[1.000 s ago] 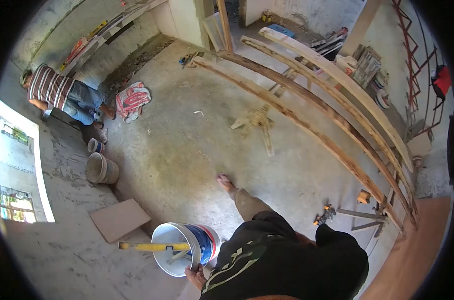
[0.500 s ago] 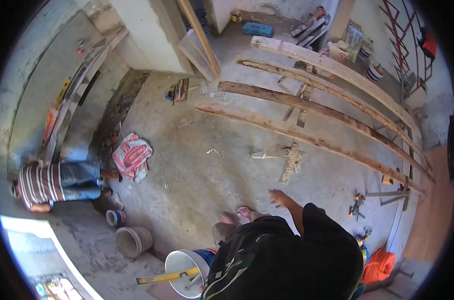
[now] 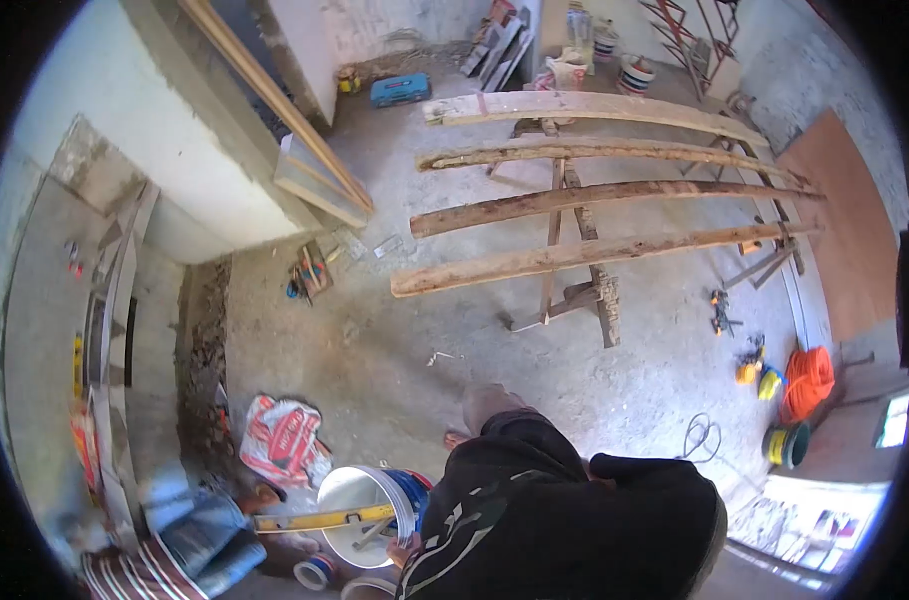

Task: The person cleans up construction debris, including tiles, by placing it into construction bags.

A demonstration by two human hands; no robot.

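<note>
My left hand [image 3: 403, 551] is closed on the rim of a white bucket [image 3: 336, 485] with a blue and red outside, held tilted at my left side. A yellow spirit level [image 3: 319, 519] lies across the bucket's mouth and sticks out to the left. Inside the bucket is another grey, stick-like item [image 3: 374, 533] that I cannot make out. My right hand is hidden behind my dark shirt and sleeve.
Long timber boards [image 3: 574, 255] lie across sawhorses [image 3: 602, 300] ahead. A person in jeans [image 3: 199, 530] bends at lower left, near a red and white sack [image 3: 282, 440]. Clamps [image 3: 721, 313], orange hose [image 3: 807, 385] and a plywood sheet [image 3: 839, 235] are at right.
My view has turned and shifted, bringing the boards nearer the middle and the sack closer to the bucket. The bucket stays with my left hand. My right hand has gone out of sight.
</note>
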